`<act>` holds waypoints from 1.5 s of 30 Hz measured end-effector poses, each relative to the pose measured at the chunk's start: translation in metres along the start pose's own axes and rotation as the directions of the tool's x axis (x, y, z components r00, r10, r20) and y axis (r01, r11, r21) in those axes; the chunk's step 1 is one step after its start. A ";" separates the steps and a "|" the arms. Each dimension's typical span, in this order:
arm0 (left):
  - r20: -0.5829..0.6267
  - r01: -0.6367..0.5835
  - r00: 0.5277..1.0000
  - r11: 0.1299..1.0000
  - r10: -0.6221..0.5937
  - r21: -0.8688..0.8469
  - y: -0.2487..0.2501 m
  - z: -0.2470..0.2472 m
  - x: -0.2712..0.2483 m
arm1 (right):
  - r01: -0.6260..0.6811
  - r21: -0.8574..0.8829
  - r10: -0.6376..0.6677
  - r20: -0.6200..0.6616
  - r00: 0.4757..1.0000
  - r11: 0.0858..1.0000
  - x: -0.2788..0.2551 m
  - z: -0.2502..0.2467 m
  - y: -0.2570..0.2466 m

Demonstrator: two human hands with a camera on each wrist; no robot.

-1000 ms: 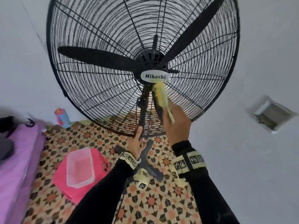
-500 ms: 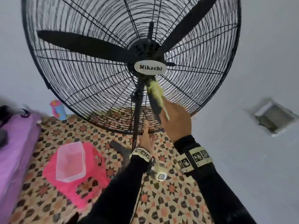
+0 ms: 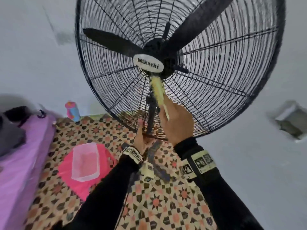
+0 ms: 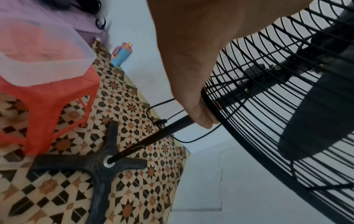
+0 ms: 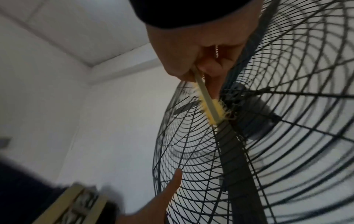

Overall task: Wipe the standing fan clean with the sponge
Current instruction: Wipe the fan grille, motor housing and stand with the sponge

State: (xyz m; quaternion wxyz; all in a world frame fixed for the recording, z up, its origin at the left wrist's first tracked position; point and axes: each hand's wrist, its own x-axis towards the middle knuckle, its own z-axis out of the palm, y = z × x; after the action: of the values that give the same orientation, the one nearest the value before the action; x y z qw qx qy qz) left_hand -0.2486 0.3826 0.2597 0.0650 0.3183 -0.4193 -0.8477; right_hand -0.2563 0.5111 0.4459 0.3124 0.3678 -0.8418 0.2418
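Note:
The black standing fan [image 3: 216, 80] fills the head view, its wire cage carrying a white "Mikachi" badge [image 3: 148, 63]. My right hand [image 3: 177, 123] grips a yellow sponge [image 3: 157, 90] by its pale backing and presses it on the grille just below the badge. In the right wrist view the sponge [image 5: 208, 106] lies against the wires by the hub, with the fingers of the right hand [image 5: 201, 57] curled round it. My left hand [image 3: 141, 138] holds the bottom of the cage. The left wrist view shows the left hand [image 4: 197, 106] curled round the lower rim.
The fan's cross-shaped base [image 4: 99, 160] and a looping cord [image 4: 191, 136] sit on the patterned floor. To the left stands a pink stool [image 3: 69, 180] bearing a clear plastic container [image 3: 85, 161]. A purple bed [image 3: 16, 155] and a blue cup [image 3: 73, 112] lie beyond. A wall recess [image 3: 292, 122] is at the right.
The head view has swung, so the fan sits further right and tilted. The sponge stays just under the badge with small shifts. The left hand keeps its hold on the lower rim.

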 end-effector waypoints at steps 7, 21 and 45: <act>0.108 0.131 0.985 0.990 -0.135 0.047 0.008 -0.023 0.002 | -0.151 -0.149 0.205 0.472 0.858 0.977 -0.023 -0.002 -0.037; 0.071 0.041 0.997 0.988 -0.031 -0.151 0.006 -0.016 0.006 | 0.047 -0.016 -0.040 0.303 0.952 0.999 -0.015 0.005 -0.017; 0.041 0.011 0.999 0.994 -0.006 -0.111 0.001 -0.016 0.001 | 0.018 0.034 -0.023 0.150 0.988 0.999 -0.045 0.008 0.003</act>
State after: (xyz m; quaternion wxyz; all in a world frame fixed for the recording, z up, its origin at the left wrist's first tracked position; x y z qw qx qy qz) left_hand -0.2405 0.3704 0.2529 0.0704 0.2987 -0.3715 -0.8763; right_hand -0.2379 0.5288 0.4080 0.2446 0.3986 -0.8551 0.2239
